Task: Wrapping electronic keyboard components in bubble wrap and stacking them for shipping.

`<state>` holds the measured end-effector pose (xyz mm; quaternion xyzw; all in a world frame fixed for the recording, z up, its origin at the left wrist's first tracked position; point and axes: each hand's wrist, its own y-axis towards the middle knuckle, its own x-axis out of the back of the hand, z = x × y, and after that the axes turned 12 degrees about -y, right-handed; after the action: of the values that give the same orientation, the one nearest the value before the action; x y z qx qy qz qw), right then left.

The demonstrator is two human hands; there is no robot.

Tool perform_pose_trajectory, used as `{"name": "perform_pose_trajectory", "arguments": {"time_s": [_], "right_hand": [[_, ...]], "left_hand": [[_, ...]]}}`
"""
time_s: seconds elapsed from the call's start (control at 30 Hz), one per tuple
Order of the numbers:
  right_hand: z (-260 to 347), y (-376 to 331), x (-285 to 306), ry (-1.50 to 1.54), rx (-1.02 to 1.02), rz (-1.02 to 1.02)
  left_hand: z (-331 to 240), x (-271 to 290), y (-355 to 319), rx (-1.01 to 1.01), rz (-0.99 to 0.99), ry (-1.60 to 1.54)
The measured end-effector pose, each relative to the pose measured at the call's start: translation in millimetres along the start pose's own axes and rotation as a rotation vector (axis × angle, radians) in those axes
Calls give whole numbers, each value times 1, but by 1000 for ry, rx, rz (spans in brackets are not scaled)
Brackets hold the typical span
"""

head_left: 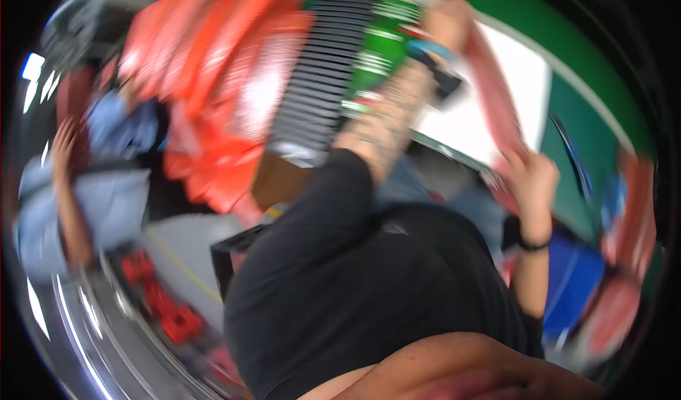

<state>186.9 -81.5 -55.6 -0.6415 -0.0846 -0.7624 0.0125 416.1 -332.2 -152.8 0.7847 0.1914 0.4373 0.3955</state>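
The picture is heavily blurred and tilted. My black-shirted torso [369,286] fills the middle. My tattooed left arm reaches up, and my left hand [447,18] closes on the top end of a long red strip [493,91]. My right hand [533,180], with a black band on its wrist, grips the strip's lower end. The strip runs slantwise in front of a white sheet [521,80] on a green surface [567,38]. On my left wrist there is a blue band, with a black thing [445,82] just under it.
A heap of orange-red pieces [213,80] lies at the upper left beside a black ribbed stack [326,66]. Another person in a light blue shirt [106,194] stands at the far left. Small red parts [167,311] lie lower left. A blue object [574,279] sits at right.
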Motion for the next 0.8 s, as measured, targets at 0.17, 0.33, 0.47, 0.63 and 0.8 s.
{"name": "perform_pose_trajectory", "arguments": {"time_s": [0.17,0.33,0.47,0.63,0.8], "right_hand": [[-4,-18,-3,136,-75,-186],[2,-19,-10,268,-51,-262],[6,-15,-10,294,-39,-270],[8,-11,-11,278,-8,-231],[6,-8,-3,244,-48,-200]], "left_hand": [[-44,12,11,786,-203,-1283],[-25,27,11,743,-143,-1300],[-33,26,11,770,-197,-1244],[-45,31,16,790,-206,-1082],[-51,33,15,776,-233,-1043]]}}
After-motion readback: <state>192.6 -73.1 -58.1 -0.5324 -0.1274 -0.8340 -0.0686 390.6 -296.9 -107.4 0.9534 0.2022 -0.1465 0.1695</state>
